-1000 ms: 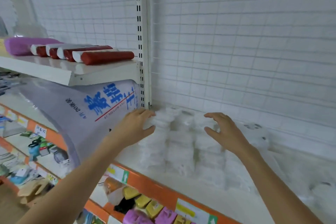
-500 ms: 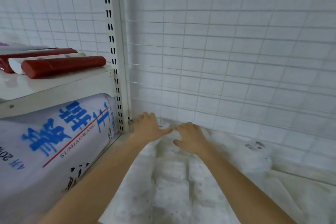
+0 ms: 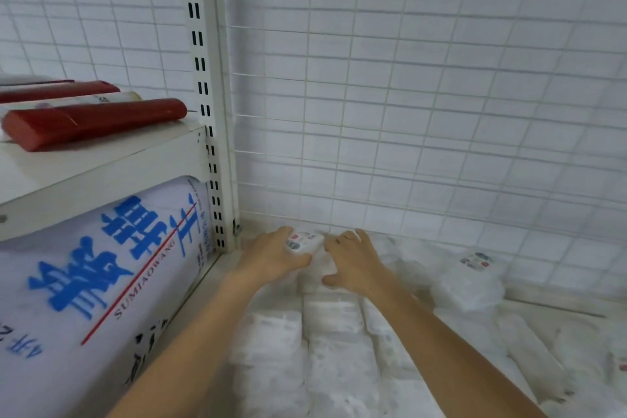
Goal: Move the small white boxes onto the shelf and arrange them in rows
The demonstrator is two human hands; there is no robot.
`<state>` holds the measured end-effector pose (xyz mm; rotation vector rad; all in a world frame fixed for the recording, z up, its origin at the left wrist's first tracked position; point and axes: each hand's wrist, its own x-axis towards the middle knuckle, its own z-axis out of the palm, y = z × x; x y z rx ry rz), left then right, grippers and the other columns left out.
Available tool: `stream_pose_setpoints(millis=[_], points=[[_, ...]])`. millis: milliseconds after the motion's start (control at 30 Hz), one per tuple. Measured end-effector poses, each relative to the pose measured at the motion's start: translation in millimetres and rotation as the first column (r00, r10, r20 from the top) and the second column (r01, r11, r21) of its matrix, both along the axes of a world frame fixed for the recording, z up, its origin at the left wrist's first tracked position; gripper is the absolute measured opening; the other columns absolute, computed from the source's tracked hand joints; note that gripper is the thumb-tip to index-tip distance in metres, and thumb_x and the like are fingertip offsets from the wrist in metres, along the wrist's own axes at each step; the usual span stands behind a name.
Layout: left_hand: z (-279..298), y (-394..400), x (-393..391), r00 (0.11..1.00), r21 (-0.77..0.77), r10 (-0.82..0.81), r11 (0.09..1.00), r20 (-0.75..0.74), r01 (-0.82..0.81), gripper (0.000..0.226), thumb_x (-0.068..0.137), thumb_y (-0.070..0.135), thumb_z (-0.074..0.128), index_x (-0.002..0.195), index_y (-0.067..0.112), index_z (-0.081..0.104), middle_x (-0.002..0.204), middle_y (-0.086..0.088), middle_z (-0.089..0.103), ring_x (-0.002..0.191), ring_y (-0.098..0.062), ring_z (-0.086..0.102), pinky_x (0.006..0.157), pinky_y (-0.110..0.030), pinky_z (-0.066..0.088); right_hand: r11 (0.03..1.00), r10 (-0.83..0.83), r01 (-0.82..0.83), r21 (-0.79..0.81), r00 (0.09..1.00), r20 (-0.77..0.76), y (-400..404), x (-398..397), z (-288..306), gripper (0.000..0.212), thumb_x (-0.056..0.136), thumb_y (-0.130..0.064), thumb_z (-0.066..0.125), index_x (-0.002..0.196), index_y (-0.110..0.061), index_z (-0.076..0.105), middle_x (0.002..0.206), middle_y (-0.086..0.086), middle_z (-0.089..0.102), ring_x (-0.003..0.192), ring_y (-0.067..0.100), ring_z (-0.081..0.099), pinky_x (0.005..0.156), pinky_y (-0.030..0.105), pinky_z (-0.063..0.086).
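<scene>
Head view: we see both bare arms reaching to the back left corner of the white shelf (image 3: 559, 307), next to the slotted upright post (image 3: 210, 119) and the wire grid back panel (image 3: 424, 95). The left hand (image 3: 274, 256) and the right hand (image 3: 356, 261) flank 1 small white box (image 3: 303, 241) with a red and grey label on top. Left fingers (image 3: 283, 234) curl around the box's left side and touch it; the right hand rests against its right side, thumb low on the stack below. Both hands look half-closed on the box, though we cannot tell how firm the hold is because of blur. The box sits on top of the rear end of the rows of white boxes (image 3: 329, 326) running toward the camera. Another labelled box stack (image 3: 470, 276) stands to the right, apart from the hands. On the left we note a big white roll with blue characters (image 3: 101, 268) under an upper shelf (image 3: 101, 173) carrying red tubes (image 3: 91, 122).
</scene>
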<state>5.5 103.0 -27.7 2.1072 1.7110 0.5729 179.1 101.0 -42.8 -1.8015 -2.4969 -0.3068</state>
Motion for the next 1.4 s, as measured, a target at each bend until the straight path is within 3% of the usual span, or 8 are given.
stream_pose_setpoints(millis=[167, 333, 433, 567, 767, 1000, 1167, 1400], points=[[-8, -6, -13, 0.996, 0.029, -0.038, 0.999, 0.078, 0.035, 0.071, 0.066, 0.047, 0.070, 0.126, 0.021, 0.042, 0.106, 0.007, 0.060, 0.086, -0.010, 0.056, 0.059, -0.019, 0.040, 0.997, 0.048, -0.044, 0.060, 0.997, -0.059, -17, 6, 4, 0.059, 0.075, -0.049, 0.061, 0.126, -0.022, 0.048, 0.123, 0.000, 0.054, 0.125, 0.018, 0.038, 0.114, 0.036, 0.003], [-7, -5, -21, 0.983, 0.056, -0.128, 0.991, 0.133, 0.122, 0.072, 0.068, 0.034, 0.076, 0.129, 0.016, 0.042, 0.123, 0.000, 0.048, 0.110, -0.014, 0.045, 0.085, -0.022, 0.036, 0.990, 0.093, -0.065, 0.125, 0.969, -0.229, -36, 18, 20, 0.051, 0.077, -0.044, 0.064, 0.122, -0.024, 0.054, 0.122, -0.004, 0.055, 0.122, 0.013, 0.042, 0.111, 0.022, 0.001], [-3, -6, -29, 0.977, 0.102, -0.177, 0.981, 0.123, 0.165, 0.082, 0.061, 0.042, 0.074, 0.133, 0.021, 0.041, 0.124, 0.000, 0.041, 0.113, -0.013, 0.034, 0.086, -0.022, 0.026, 0.995, 0.062, -0.029, 0.091, 0.921, -0.384, -51, 34, 25, 0.043, 0.079, -0.040, 0.066, 0.118, -0.027, 0.056, 0.121, -0.010, 0.053, 0.113, 0.008, 0.046, 0.103, 0.020, 0.022], [-1, -8, -38, 0.948, 0.172, -0.240, 0.963, 0.210, 0.206, 0.087, 0.053, 0.046, 0.069, 0.133, 0.026, 0.041, 0.123, 0.003, 0.040, 0.114, -0.012, 0.036, 0.094, -0.027, 0.029, 0.998, -0.039, 0.061, -0.004, 0.583, -0.812, -72, 49, 32, 0.018, 0.082, -0.029, 0.067, 0.099, -0.028, 0.061, 0.102, -0.015, 0.060, 0.090, -0.002, 0.055, 0.077, 0.013, 0.042], [5, -15, -26, 0.890, 0.238, -0.378, 0.917, 0.255, 0.321, 0.076, 0.063, 0.024, 0.072, 0.132, 0.021, 0.043, 0.117, -0.001, 0.040, 0.110, -0.011, 0.038, 0.086, -0.002, 0.025, 0.953, -0.266, 0.159, -0.258, 0.028, -0.964, -92, 50, 40, 0.016, 0.094, -0.031, 0.050, 0.096, -0.016, 0.055, 0.078, 0.008, 0.062, 0.050, 0.017, 0.056, 0.037, 0.023, 0.042], [13, -19, 10, 0.840, 0.252, -0.490, 0.864, 0.232, 0.435, 0.074, 0.063, 0.024, 0.071, 0.132, 0.020, 0.043, 0.113, 0.002, 0.037, 0.114, -0.015, 0.036, 0.094, -0.019, 0.026, 0.929, -0.342, 0.075, -0.361, -0.191, -0.920, -122, 76, 38, 0.020, 0.088, -0.033, 0.060, 0.100, -0.021, 0.049, 0.088, 0.007, 0.058, 0.048, 0.018, 0.048, 0.040, 0.022, 0.035], [14, -21, 37, 0.786, 0.259, -0.595, 0.796, 0.167, 0.547, 0.076, 0.061, 0.030, 0.068, 0.132, 0.023, 0.043, 0.114, 0.004, 0.037, 0.113, -0.014, 0.033, 0.095, -0.022, 0.027, 0.917, -0.375, 0.132, -0.376, -0.030, -0.927, -156, 89, 37, 0.063, 0.069, 0.009, 0.073, 0.116, -0.017, 0.039, 0.097, 0.006, 0.055, 0.063, 0.014, 0.054, 0.050, 0.025, 0.045], [17, -39, 79, 0.671, 0.263, -0.736, 0.667, 0.092, 0.697, 0.080, 0.058, 0.039, 0.059, 0.135, 0.023, 0.041, 0.116, 0.006, 0.040, 0.107, -0.010, 0.027, 0.091, -0.020, 0.022, 0.812, -0.434, 0.568, -0.132, 0.436, -0.789, -214, 112, 21, 0.070, 0.060, -0.019, 0.085, 0.120, -0.017, 0.050, 0.113, -0.003, 0.030, 0.107, 0.015, 0.041, 0.091, 0.021, 0.042]])
